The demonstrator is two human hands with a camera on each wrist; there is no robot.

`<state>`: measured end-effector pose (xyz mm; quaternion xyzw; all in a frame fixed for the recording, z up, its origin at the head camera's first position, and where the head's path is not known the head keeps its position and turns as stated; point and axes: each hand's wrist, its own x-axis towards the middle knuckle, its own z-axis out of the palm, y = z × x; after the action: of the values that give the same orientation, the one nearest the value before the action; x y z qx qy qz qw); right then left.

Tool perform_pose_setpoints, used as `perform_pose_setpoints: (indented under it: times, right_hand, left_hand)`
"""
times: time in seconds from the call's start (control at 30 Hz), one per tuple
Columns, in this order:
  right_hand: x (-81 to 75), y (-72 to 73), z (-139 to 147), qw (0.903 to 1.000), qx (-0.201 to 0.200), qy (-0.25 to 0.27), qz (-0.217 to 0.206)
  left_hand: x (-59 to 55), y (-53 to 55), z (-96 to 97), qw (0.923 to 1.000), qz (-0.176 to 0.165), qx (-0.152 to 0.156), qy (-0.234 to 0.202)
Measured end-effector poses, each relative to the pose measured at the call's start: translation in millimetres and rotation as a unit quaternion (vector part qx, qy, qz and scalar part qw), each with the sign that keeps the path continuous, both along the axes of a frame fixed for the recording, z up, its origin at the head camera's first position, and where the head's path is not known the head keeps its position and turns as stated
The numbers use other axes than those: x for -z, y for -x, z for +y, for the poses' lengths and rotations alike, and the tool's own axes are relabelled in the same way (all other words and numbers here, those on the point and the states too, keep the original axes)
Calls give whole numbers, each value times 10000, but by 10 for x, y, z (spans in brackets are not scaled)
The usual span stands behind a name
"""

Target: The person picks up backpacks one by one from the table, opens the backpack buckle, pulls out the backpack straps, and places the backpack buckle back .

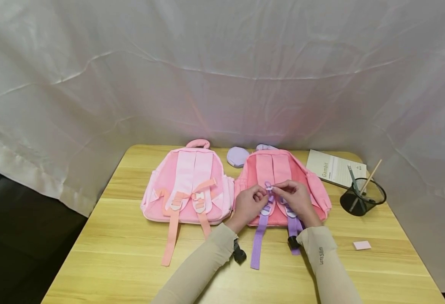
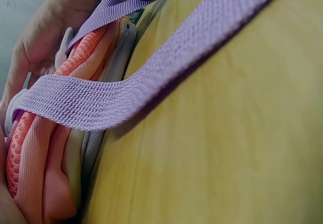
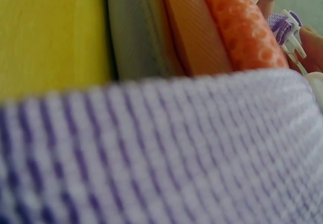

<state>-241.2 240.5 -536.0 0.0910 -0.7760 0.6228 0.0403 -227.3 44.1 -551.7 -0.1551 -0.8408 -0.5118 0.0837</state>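
On the table lies a coral-pink backpack (image 1: 273, 162), its back panel and purple straps (image 1: 260, 242) facing up. Over its middle, both hands meet at a small white plastic buckle (image 1: 269, 188) on purple webbing. My right hand (image 1: 297, 199) pinches this buckle between thumb and finger. From the other side, the left hand (image 1: 248, 207) holds the purple webbing with curled fingers. White prongs of the buckle (image 3: 292, 45) show in the right wrist view. A loose purple strap tail (image 2: 75, 100) crosses the left wrist view in front of the backpack's edge.
A light pink backpack (image 1: 186, 169) with orange straps lies to the left. Behind stands a round lilac pouch (image 1: 238, 156). At right are a notebook (image 1: 332, 166), a black mesh pen holder (image 1: 353, 204) with sticks, and a small pink card (image 1: 361, 245). Grey curtain (image 1: 222, 84) surrounds the table.
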Motion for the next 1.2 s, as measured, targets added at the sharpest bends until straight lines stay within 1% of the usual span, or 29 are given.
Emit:
perform_pose_setpoints:
  times: [0.13, 0.23, 0.3, 0.37, 0.43, 0.57, 0.6, 0.7, 0.73, 0.87, 0.97, 1.1, 1.2]
  right_hand:
    - [-6, -1, 4, 9999, 108, -50, -55]
    - [-9, 1, 14, 9999, 139, -66, 3]
    - [-23, -3, 13, 9998, 192, 16, 49]
    - [-58, -19, 1, 9994, 262, 151, 156]
    - [-130, -61, -25, 9981, 405, 370, 271]
    - [-238, -138, -71, 9931, 587, 835, 577]
    - [-250, -148, -78, 9916, 622, 954, 608]
    - [-249, -149, -87, 9895, 666, 1102, 660]
    - [-251, -149, -91, 9895, 698, 1091, 641]
    - [-108, -60, -53, 9904, 785, 945, 630]
    - [-10, 0, -14, 9932, 661, 748, 597]
    - [-20, 5, -1, 9965, 332, 522, 567]
    - [-16, 11, 0, 9970, 198, 460, 583]
  left_hand:
    - [4, -2, -1, 10000, 47, 54, 12]
    - [2, -3, -4, 9999, 101, 93, 67]
    - [-3, -4, -6, 9998, 123, 96, 134]
    - [-10, -7, -7, 9996, 134, 105, 204]
    - [-16, -11, -8, 9995, 136, 127, 267]
    - [-18, -16, -11, 9991, 140, 179, 355]
    - [-17, -16, -11, 9991, 142, 191, 362]
    - [-7, -10, -11, 9990, 167, 210, 359]
    - [-4, -8, -12, 9990, 176, 216, 351]
    - [8, 1, -15, 9989, 128, 200, 392]
    - [21, 7, -6, 9990, 90, 117, 428]
    - [35, 16, 15, 9987, 238, -31, 444]
    - [36, 20, 21, 9981, 377, -76, 487]
